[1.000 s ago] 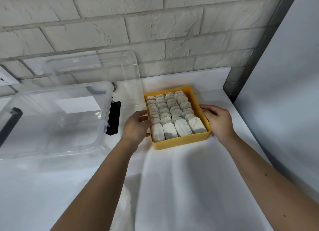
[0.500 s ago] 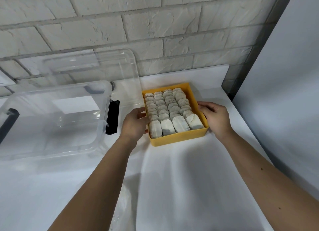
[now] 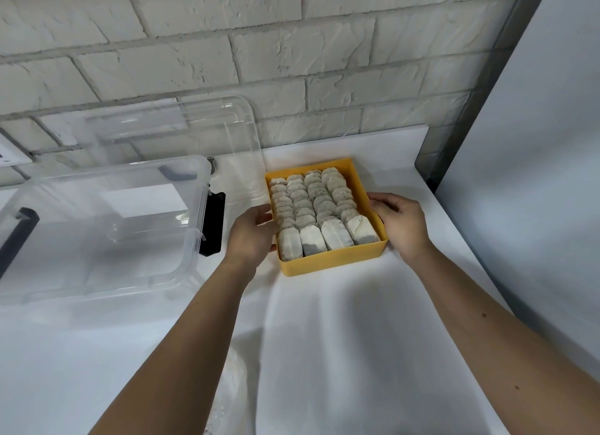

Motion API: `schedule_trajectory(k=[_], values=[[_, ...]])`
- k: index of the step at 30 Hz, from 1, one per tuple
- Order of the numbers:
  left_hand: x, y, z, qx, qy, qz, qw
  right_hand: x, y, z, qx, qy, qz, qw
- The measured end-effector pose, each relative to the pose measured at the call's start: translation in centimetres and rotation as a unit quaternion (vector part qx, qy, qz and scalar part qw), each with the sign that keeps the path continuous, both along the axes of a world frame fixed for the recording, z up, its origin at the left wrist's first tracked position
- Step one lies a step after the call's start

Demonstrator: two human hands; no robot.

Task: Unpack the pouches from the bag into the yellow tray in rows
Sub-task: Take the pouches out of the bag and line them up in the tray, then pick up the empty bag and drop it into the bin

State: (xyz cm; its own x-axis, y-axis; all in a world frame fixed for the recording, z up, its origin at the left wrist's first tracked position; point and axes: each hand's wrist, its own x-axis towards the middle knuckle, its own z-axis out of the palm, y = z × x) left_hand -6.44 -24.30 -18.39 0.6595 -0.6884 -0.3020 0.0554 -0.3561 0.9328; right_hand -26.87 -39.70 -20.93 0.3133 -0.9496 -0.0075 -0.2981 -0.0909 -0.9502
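The yellow tray [image 3: 334,261] sits on the white table near the back wall, filled with several rows of whitish pouches [image 3: 319,210] standing overlapped. My left hand [image 3: 251,236] grips the tray's left wall and my right hand [image 3: 401,221] grips its right wall. A crumpled clear bag [image 3: 227,389] lies low on the table between my forearms, mostly hidden by my left arm.
A clear plastic storage box [image 3: 97,226] with black latches stands at the left, its clear lid [image 3: 201,135] leaning on the brick wall behind. A grey panel [image 3: 535,174] rises along the table's right edge. White cloth covers the table [image 3: 341,353].
Both hands have stayed on the tray's sides; the tray has shifted only slightly on the table, a little toward the wall.
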Motion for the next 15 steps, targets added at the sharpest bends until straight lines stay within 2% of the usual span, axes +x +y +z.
schedule_trajectory(k=[9, 13, 15], values=[[-0.4, 0.5, 0.6, 0.017, -0.005, -0.001, 1.0, -0.2, 0.5, 0.7, -0.006, 0.028, 0.006, 1.0], [-2.0, 3.1, 2.3, 0.035, -0.068, -0.029, 0.997, -0.5, 3.1, 2.5, -0.12, 0.083, -0.011, 0.989], [-3.0, 5.7, 3.8, 0.042, -0.099, -0.093, 0.99, -0.6, 5.7, 3.6, -0.141, 0.049, -0.003, 0.989]])
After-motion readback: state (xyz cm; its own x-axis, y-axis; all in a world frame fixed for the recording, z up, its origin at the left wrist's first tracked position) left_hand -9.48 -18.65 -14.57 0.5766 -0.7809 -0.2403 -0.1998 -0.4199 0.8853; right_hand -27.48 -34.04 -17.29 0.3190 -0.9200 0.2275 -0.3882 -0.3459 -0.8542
